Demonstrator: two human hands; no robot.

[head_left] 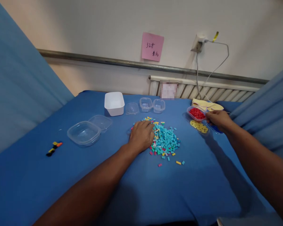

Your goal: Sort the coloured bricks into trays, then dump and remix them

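My right hand (219, 120) pinches the right rim of a small clear container of red bricks (196, 113), held slightly above the bed. Directly below it sits a clear container of yellow bricks (199, 126), and one with blue contents (215, 128) is partly hidden under my wrist. My left hand (142, 134) is at the left side of a heap of small toy bricks (166, 138), mostly turquoise with some yellow, pink and white. Its fingers are curled down together; what lies under them is hidden.
A white tub (114, 104), two small clear containers (146, 104) and a clear lid (132, 109) stand at the back. Left are a larger clear container (84, 133) and a black-yellow-orange toy piece (54, 148). A yellow cloth (208, 105) lies back right. Curtains hang both sides.
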